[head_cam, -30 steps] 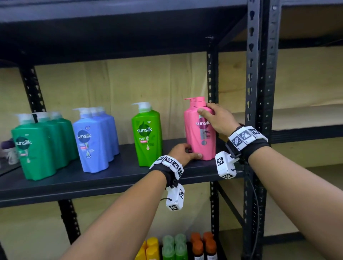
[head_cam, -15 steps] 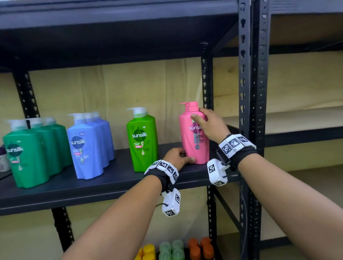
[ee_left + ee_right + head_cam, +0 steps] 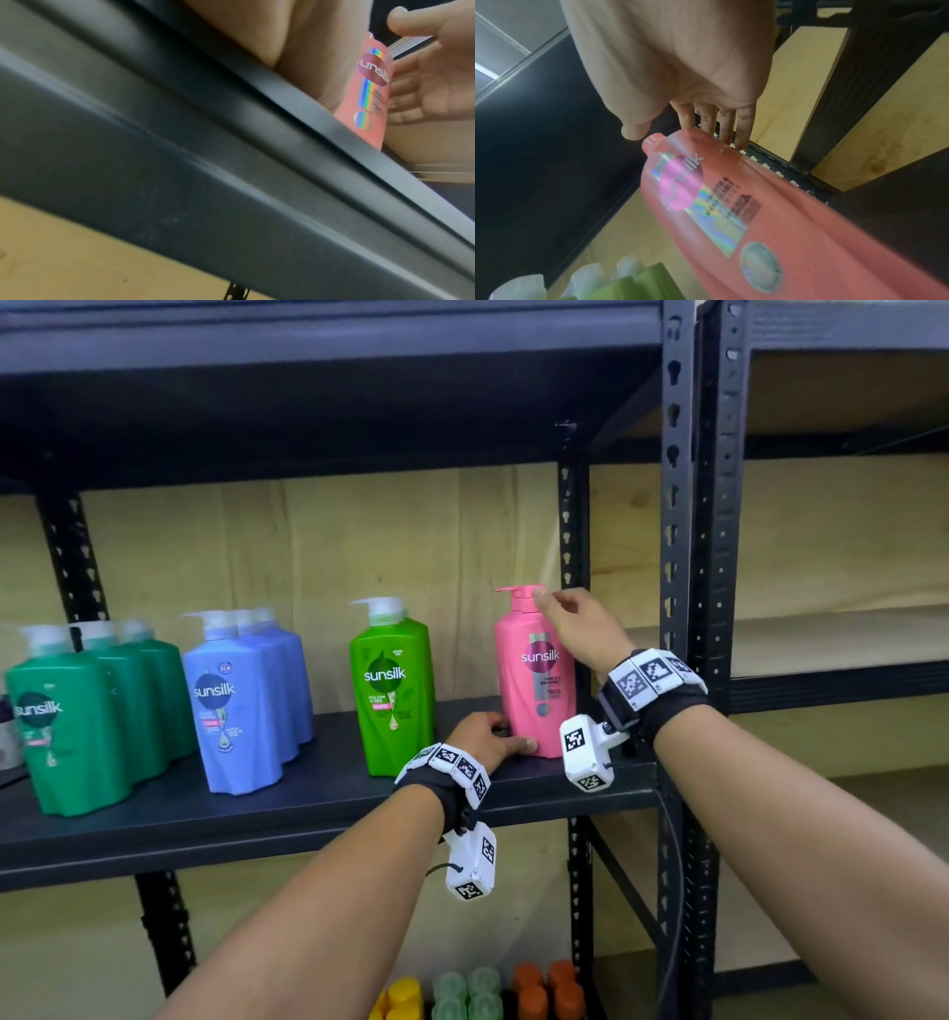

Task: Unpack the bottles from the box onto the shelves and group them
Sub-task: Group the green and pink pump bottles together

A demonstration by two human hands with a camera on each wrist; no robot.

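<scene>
The right hand [image 3: 580,629] is up at the shoulder of the pink bottle [image 3: 534,680], fingers [image 3: 727,121] nearly straight behind its neck and thumb beside the pump; the wrist view shows them loose, not wrapped round it. The left hand [image 3: 482,737] rests on the shelf [image 3: 287,803] at the bottle's foot, thumb laid against the base; how far its other fingers curl cannot be told. The pink bottle stands upright at the right end of the shelf, near the post [image 3: 572,588]. Left of it, apart, stands a light green bottle [image 3: 393,685], then a row of blue bottles [image 3: 241,706], then dark green bottles [image 3: 77,726]. Below, yellow, pale green and orange caps [image 3: 482,988] show in clusters.
</scene>
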